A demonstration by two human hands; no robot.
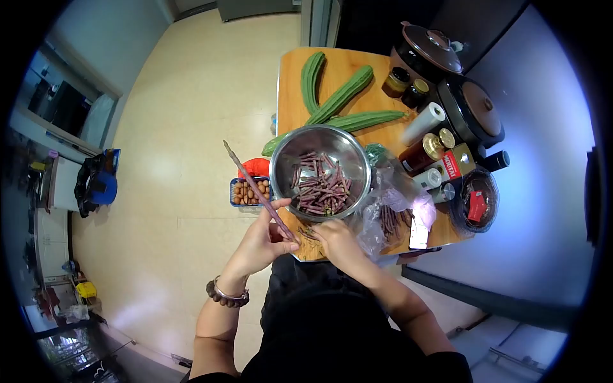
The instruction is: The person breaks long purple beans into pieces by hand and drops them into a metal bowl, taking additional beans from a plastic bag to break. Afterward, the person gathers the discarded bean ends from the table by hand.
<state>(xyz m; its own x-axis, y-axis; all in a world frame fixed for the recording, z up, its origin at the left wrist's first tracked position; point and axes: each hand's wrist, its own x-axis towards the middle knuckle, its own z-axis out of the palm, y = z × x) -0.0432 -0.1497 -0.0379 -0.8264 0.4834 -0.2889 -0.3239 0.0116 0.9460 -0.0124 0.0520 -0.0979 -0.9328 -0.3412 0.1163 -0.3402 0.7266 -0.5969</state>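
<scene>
My left hand is closed on a long purple bean, which slants up and left past the table edge. My right hand is at the table's front edge, fingers curled down beside small bean scraps; whatever its fingertips hold is hidden. Just beyond both hands stands a steel bowl with many short purple bean pieces in it. To the right, more whole purple beans lie by a clear plastic bag.
Ridged green gourds lie behind the bowl on the wooden table. Jars, bottles, a red box and cookers crowd the right side. A phone rests near the front. Left of the table is a basket of eggs.
</scene>
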